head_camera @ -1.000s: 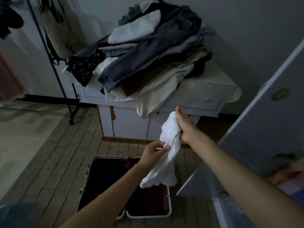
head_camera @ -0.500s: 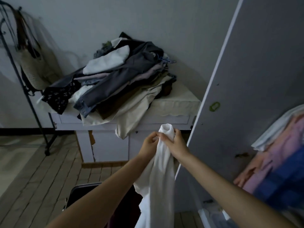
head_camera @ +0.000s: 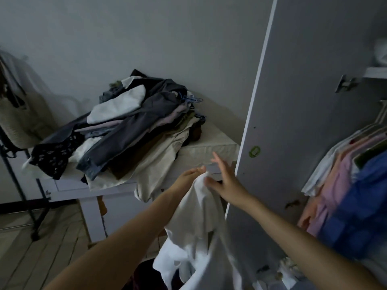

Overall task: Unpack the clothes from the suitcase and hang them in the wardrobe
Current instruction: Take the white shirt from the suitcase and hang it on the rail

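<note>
Left hand [head_camera: 189, 176] pinching the top of a hanging white garment [head_camera: 199, 216], right hand [head_camera: 223, 176] with fingers spread just beside it, both in front of a cloth-covered table [head_camera: 211, 148], heaped clothes pile [head_camera: 129, 124] on the table, open wardrobe door [head_camera: 293, 122] right of the table, hung clothes [head_camera: 351, 181] beyond the door.

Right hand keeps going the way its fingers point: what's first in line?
Likely the cloth-covered white table just beyond the open right hand; its fingers aim up-left at that edge, left of the grey wardrobe door. Depth is unclear.

soft white cloth garment [head_camera: 201, 216]; matt wardrobe door [head_camera: 293, 122]
</note>
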